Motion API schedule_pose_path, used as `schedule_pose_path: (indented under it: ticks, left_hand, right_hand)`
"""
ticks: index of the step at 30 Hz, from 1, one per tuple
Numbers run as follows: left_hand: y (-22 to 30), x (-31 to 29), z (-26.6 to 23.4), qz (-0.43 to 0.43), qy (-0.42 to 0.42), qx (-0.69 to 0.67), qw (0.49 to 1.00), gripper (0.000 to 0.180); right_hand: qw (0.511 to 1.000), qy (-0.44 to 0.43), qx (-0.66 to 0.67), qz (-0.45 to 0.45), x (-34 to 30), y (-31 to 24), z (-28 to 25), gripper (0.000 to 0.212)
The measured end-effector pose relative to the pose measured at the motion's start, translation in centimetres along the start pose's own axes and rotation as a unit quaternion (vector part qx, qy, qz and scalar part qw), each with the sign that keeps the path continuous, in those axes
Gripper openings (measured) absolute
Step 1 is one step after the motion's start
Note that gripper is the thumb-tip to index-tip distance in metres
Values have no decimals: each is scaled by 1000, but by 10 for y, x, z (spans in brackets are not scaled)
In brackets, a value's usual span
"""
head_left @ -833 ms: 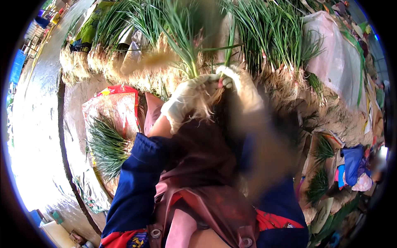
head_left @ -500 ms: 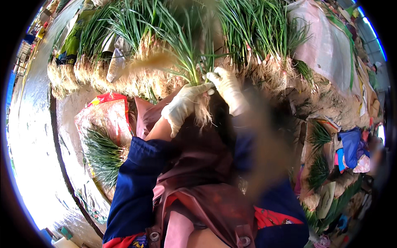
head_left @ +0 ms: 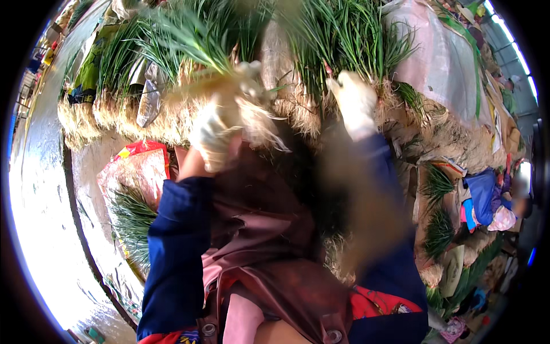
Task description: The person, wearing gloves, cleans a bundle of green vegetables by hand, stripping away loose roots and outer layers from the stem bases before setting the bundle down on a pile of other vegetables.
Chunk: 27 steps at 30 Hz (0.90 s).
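A gloved fist, my left hand (head_left: pixel 215 132), closes round a small bunch of spring onions (head_left: pixel 258 117). Its green leaves fan up and away, blurred by motion, while the pale roots hang to the right of the glove. A blurred brownish shape covers part of that hand. Farther right, my right hand (head_left: pixel 355 103), also in a whitish glove, reaches to the upright spring onions (head_left: pixel 355 40) standing in a row. Its fingers are bent together beside a reddish stem (head_left: pixel 327 67); whether they grip a stalk is hard to see.
More rooted spring onions (head_left: pixel 123 114) line the far side to the left. A whitish sack (head_left: pixel 432 57) lies at the far right. Beside my left arm is a red-and-clear bag (head_left: pixel 137 169) with spring onions. Blue cloth (head_left: pixel 481 192) and further bundles (head_left: pixel 438 232) lie on the right.
My hands have parted. The left has moved left with the bunch of spring onions; the right has left the bunch and gone right to the standing row.
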<state>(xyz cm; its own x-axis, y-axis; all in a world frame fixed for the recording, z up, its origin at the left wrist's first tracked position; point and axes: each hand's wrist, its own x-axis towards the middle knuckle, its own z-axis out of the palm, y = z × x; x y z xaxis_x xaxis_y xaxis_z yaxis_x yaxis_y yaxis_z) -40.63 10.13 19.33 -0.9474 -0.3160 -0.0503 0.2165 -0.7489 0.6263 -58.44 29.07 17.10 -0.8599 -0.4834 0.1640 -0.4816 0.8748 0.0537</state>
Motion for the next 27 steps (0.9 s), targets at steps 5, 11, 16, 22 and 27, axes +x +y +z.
schedule_pose_path:
  ticks: [5, 11, 16, 22, 27]
  left_hand:
    - [-52, 19, -5, -191, 59, -69, 977, 29]
    - [-69, 6, -15, -226, 78, 113, 964, 31]
    - [-85, -5, -18, -237, 81, -9, 968, 23]
    - [-81, -21, 1, -185, 95, 66, 976, 23]
    - [-69, -30, -8, -224, 69, 98, 967, 29]
  right_hand:
    - [988, -21, -153, 16, 48, -1, 28, 23]
    - [950, -114, 280, -73, -73, -50, -44, 22]
    - [771, -141, 620, 36, -76, -41, -19, 32]
    - [829, -65, 554, -23, -38, -56, 25, 26]
    - [855, -153, 488, -85, -45, -45, 12, 31]
